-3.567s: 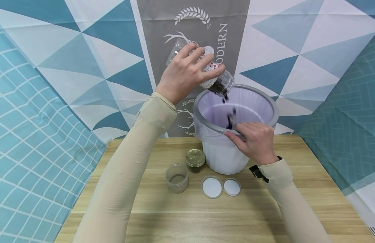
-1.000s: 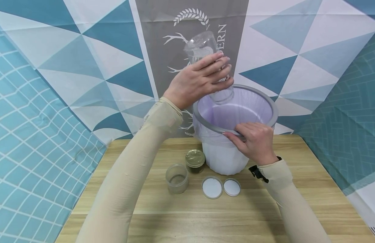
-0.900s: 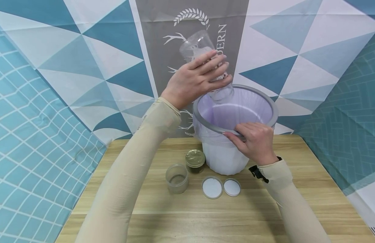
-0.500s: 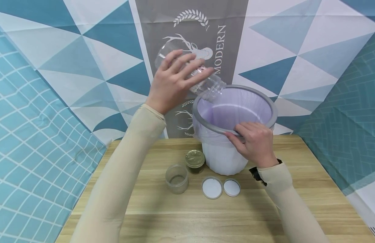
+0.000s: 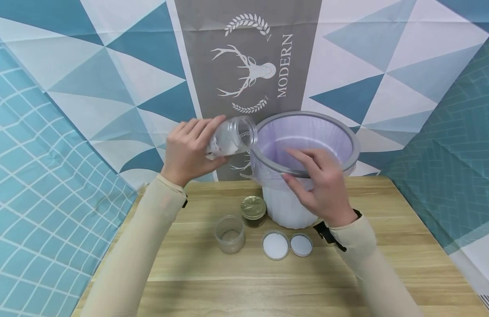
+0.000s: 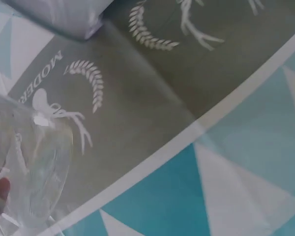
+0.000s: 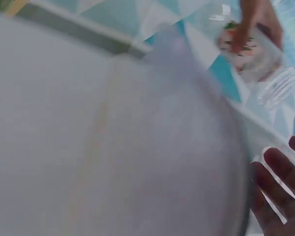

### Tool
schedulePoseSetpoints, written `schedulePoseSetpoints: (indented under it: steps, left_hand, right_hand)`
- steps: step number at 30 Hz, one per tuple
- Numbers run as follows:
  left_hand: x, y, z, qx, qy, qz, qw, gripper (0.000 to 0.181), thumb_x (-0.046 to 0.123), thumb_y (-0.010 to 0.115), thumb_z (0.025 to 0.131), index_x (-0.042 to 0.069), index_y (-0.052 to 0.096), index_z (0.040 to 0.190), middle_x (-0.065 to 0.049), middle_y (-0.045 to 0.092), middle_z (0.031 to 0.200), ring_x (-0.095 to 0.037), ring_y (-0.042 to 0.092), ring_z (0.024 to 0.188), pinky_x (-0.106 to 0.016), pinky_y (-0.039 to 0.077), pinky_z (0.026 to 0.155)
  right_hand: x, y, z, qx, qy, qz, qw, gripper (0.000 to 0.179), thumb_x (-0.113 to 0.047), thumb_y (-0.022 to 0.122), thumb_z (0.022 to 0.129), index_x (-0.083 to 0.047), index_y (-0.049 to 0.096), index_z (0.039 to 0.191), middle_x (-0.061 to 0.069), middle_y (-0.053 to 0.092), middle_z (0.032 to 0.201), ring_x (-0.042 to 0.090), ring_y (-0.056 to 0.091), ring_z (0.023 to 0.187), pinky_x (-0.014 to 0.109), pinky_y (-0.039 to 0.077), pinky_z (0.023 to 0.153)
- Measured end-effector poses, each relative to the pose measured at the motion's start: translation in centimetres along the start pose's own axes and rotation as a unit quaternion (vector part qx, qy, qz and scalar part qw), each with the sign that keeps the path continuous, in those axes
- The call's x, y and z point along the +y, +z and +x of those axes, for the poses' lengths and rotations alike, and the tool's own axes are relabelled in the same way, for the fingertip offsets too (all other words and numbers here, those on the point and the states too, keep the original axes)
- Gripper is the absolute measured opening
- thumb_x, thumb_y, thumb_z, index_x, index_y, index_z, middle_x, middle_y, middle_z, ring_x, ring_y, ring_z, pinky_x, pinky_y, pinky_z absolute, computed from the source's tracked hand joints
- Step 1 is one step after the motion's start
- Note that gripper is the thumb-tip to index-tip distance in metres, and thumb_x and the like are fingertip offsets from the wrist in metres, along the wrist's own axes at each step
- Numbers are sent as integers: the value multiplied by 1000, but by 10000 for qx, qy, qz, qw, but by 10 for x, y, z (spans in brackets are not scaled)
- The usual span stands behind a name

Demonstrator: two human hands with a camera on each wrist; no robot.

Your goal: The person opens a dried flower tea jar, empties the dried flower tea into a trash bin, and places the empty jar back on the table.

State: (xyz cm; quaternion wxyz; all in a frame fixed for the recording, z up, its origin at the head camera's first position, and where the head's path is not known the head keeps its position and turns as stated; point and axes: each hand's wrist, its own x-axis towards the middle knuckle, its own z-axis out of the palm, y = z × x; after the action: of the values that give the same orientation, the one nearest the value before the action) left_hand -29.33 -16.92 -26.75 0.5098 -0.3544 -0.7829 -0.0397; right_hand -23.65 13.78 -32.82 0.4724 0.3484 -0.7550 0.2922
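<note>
My left hand [image 5: 189,149] grips a clear jar [image 5: 230,140], tilted with its open mouth toward the bin's left rim. No dark contents show in it. The right wrist view shows a flowery label [image 7: 250,51] on the jar; in the left wrist view its clear end [image 6: 42,167] fills the left side. A white bin [image 5: 288,204] with a purple liner [image 5: 304,127] and grey rim ring stands at the back. Over its front rim, my right hand [image 5: 324,187] has thumb and fingers spread and grips nothing; its fingers [image 7: 280,172] lie beside the rim in the right wrist view.
On the wooden table [image 5: 213,290], in front of the bin, stand an uncapped clear tub [image 5: 230,235] and a small jar with a gold lid [image 5: 253,208]. Two round white lids, a larger one [image 5: 275,245] and a smaller one [image 5: 301,245], lie nearby. Patterned cloth [image 5: 153,88] hangs behind.
Dark bits fell from the jar earlier; now none fall. My left hand has brought the jar down and left, away from over the bin. My right hand has let go of the rim.
</note>
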Motion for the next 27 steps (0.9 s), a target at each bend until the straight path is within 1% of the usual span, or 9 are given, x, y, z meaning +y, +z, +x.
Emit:
schedulePoseSetpoints:
  steps: [2, 5, 8, 11, 14, 17, 19, 22, 27]
  left_hand:
    - [3, -2, -11, -42, -54, -54, 10000, 80, 52, 83, 72, 8, 63, 135, -13, 76, 107, -32, 71, 86, -47, 60, 71]
    - [7, -3, -25, -31, -129, -174, 9998, 79, 58, 79, 75, 6, 63, 133, -15, 76, 101, -32, 71, 81, -47, 61, 66]
    - [10, -3, -36, -12, -144, -283, 9995, 79, 62, 74, 78, 4, 63, 130, -15, 75, 95, -31, 72, 76, -47, 61, 61]
    - [13, -1, -45, 47, -153, -439, 9989, 77, 65, 67, 83, 2, 63, 129, -16, 74, 93, -31, 71, 73, -46, 59, 57]
    - [15, 0, -52, 118, -154, -533, 9984, 77, 68, 58, 89, 1, 63, 128, -17, 75, 93, -31, 71, 73, -45, 59, 54]
    - [15, 0, -58, 198, -164, -490, 9985, 80, 72, 51, 92, 0, 64, 126, -17, 75, 92, -30, 71, 71, -44, 58, 52]
    - [14, 0, -62, 227, -199, -482, 9984, 81, 72, 50, 93, -1, 63, 126, -17, 74, 90, -31, 70, 70, -45, 58, 52]
    - [12, 1, -67, 214, -306, -517, 9980, 81, 71, 50, 93, -3, 63, 126, -19, 74, 89, -32, 71, 69, -47, 58, 52]
    - [8, 4, -79, 61, -643, -621, 9960, 85, 71, 51, 93, -7, 61, 126, -24, 73, 93, -38, 72, 71, -50, 58, 51]
  right_hand:
    - [-10, 6, 8, -68, -92, 313, 9994, 51, -44, 62, 102, -6, 64, 137, 19, 65, 118, 33, 65, 105, 44, 54, 89]
    - [-24, 17, 20, -362, -185, 735, 9965, 60, -47, 59, 102, -7, 55, 147, 19, 60, 135, 31, 64, 118, 43, 55, 97]
    - [-36, 32, 31, -703, -165, 983, 9925, 69, -52, 57, 102, -10, 45, 155, 19, 48, 152, 30, 59, 131, 43, 53, 106]
    - [-46, 46, 39, -970, -110, 1031, 9899, 75, -49, 62, 100, -10, 37, 160, 17, 40, 160, 29, 56, 137, 42, 52, 108]
    - [-53, 60, 43, -1114, -96, 1005, 9886, 78, -39, 71, 97, -10, 36, 160, 16, 40, 159, 28, 56, 136, 39, 53, 107]
    - [-58, 70, 45, -1115, -129, 959, 9890, 77, -29, 77, 94, -9, 39, 158, 17, 43, 155, 28, 58, 132, 37, 53, 104]
    - [-60, 75, 46, -1071, -159, 949, 9896, 75, -27, 78, 93, -9, 42, 156, 18, 45, 151, 28, 58, 130, 38, 53, 103]
    - [-60, 83, 48, -1046, -187, 960, 9897, 72, -26, 79, 92, -8, 45, 154, 19, 47, 148, 27, 61, 124, 36, 55, 100]
    - [-63, 96, 53, -1242, -187, 846, 9885, 70, -29, 76, 94, -9, 47, 154, 18, 48, 147, 27, 61, 125, 35, 54, 101]
